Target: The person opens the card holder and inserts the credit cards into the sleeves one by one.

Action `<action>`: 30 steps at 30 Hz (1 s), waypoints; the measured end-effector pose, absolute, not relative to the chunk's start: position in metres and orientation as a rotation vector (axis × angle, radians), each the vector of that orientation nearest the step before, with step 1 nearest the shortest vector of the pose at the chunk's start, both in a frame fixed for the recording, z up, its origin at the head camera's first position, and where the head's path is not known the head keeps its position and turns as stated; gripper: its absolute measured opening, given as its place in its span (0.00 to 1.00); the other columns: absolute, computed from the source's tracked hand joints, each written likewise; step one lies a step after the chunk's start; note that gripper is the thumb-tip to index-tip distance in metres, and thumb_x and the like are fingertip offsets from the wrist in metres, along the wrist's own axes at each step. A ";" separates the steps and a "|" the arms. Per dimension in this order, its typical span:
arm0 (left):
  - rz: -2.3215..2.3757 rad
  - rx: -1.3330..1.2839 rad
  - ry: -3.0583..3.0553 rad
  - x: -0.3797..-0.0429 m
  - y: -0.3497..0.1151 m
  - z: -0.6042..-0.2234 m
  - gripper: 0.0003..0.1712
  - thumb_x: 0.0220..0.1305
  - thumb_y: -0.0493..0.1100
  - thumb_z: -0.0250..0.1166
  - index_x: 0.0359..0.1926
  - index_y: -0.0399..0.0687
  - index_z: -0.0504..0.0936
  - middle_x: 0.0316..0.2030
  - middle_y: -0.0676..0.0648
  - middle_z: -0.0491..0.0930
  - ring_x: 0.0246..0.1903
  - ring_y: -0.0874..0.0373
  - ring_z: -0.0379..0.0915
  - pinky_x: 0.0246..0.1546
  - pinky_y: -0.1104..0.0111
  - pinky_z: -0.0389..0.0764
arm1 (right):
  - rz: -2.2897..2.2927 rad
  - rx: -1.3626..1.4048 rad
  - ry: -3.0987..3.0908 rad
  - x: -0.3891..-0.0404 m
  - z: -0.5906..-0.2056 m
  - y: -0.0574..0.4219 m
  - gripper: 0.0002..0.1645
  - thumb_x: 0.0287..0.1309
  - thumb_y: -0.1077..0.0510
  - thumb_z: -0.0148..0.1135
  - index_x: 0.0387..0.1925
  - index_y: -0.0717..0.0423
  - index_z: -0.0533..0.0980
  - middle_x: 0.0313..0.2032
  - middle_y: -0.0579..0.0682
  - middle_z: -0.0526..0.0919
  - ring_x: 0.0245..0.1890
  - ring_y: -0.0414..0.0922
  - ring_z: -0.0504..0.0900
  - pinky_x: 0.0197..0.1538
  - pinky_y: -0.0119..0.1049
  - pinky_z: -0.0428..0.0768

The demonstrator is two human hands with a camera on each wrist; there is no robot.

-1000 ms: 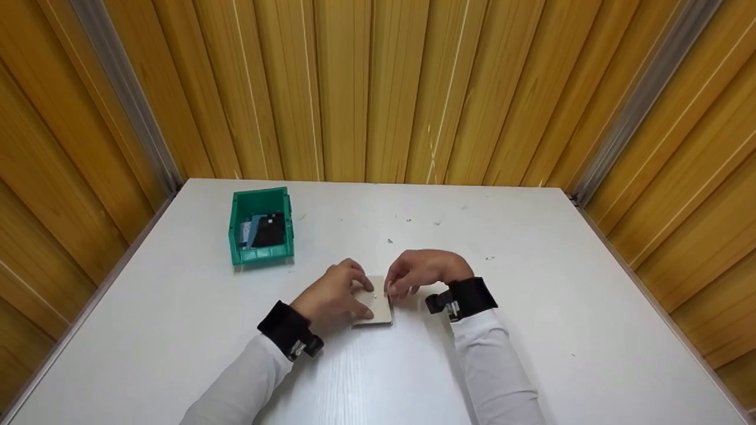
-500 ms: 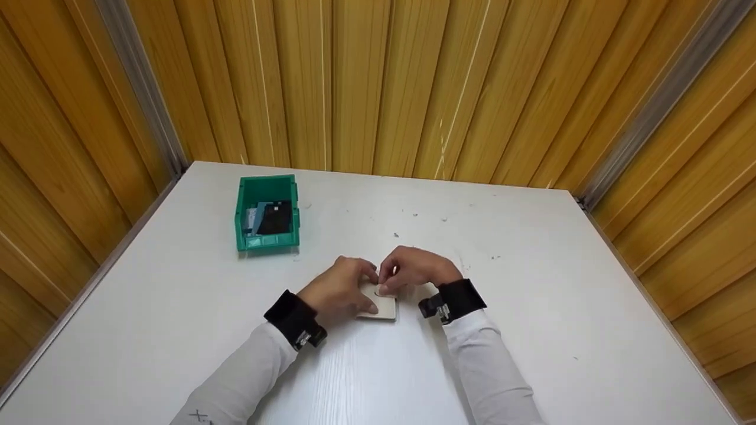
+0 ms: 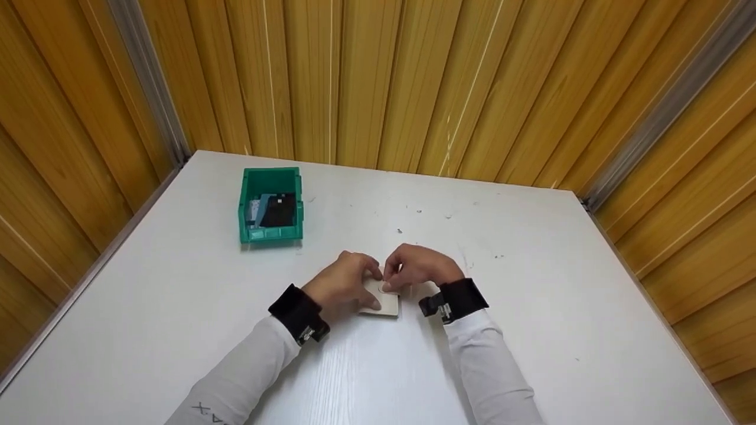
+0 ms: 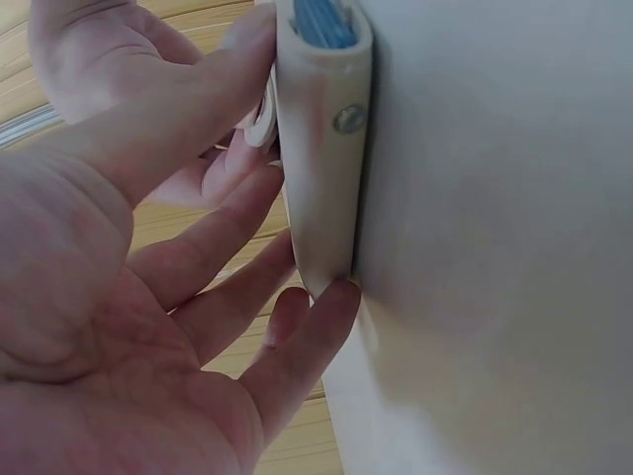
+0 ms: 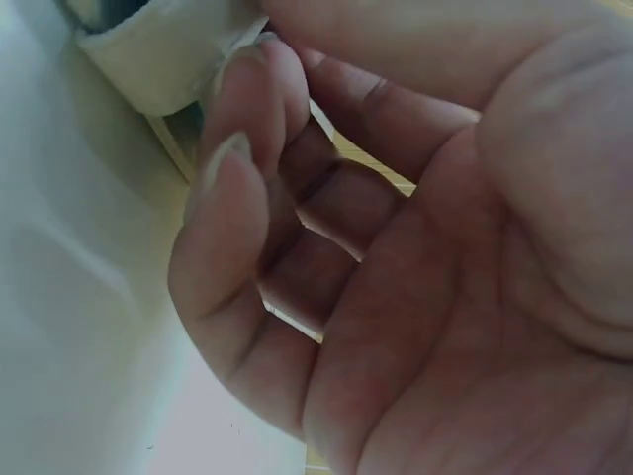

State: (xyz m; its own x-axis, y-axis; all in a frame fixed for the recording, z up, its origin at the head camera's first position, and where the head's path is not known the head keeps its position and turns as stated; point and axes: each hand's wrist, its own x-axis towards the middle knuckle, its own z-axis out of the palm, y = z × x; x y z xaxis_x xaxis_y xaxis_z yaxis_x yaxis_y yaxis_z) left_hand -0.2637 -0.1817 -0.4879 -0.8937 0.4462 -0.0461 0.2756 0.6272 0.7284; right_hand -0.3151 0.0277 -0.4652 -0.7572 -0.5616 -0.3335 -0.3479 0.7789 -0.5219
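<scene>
A small cream card wallet (image 3: pixel 387 306) lies on the white table between both hands. In the left wrist view, blue edges (image 4: pixel 324 22) show in its open end and a round metal snap or rivet (image 4: pixel 349 119) sits on its side. My left hand (image 3: pixel 344 279) grips the wallet, thumb on the near part and fingers at its far part. My right hand (image 3: pixel 420 265) pinches a cream strap tab (image 4: pixel 263 121) over the wallet's right part, with thumb and fingertips together. Those fingertips hide most of the tab.
A green open-front bin (image 3: pixel 271 234) stands at the back left, holding a black flat piece (image 3: pixel 279 209) and blue and whitish ones. Small dark marks or scraps (image 3: pixel 399 231) dot the white table (image 3: pixel 531 307). Wood-patterned walls (image 3: pixel 366 82) enclose its back and sides.
My right hand has gone from the wallet's right edge to above its face, bringing the strap tab over. My left hand keeps its grip. The head view has shifted slightly.
</scene>
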 end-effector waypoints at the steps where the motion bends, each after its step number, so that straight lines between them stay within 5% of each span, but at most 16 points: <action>1: 1.120 0.587 2.628 -0.263 -0.182 -0.489 0.29 0.45 0.40 0.90 0.51 0.43 0.92 0.61 0.43 0.87 0.69 0.42 0.73 0.75 0.50 0.75 | -0.602 -0.665 2.490 -0.315 -0.466 0.027 0.04 0.61 0.56 0.79 0.37 0.51 0.91 0.28 0.38 0.85 0.29 0.37 0.80 0.36 0.29 0.77; 13: 1.124 0.591 2.650 -0.263 -0.193 -0.499 0.29 0.45 0.41 0.90 0.51 0.44 0.92 0.59 0.44 0.89 0.66 0.41 0.74 0.74 0.51 0.76 | -0.575 -0.465 2.443 -0.321 -0.470 0.011 0.08 0.61 0.52 0.81 0.35 0.50 0.91 0.26 0.38 0.86 0.30 0.37 0.83 0.38 0.29 0.78; 22: 1.054 0.678 2.590 -0.286 -0.161 -0.496 0.30 0.47 0.44 0.90 0.52 0.47 0.91 0.60 0.43 0.87 0.62 0.48 0.76 0.72 0.52 0.78 | -0.587 -0.304 2.433 -0.332 -0.467 0.050 0.09 0.62 0.51 0.80 0.33 0.49 0.88 0.27 0.40 0.88 0.34 0.38 0.85 0.42 0.30 0.80; 30: 1.099 0.459 2.595 -0.321 -0.177 -0.502 0.25 0.70 0.49 0.75 0.62 0.44 0.83 0.66 0.39 0.81 0.68 0.44 0.74 0.75 0.49 0.74 | -0.833 -0.355 2.485 -0.344 -0.487 0.059 0.14 0.71 0.47 0.71 0.37 0.54 0.85 0.30 0.45 0.86 0.33 0.40 0.81 0.38 0.31 0.78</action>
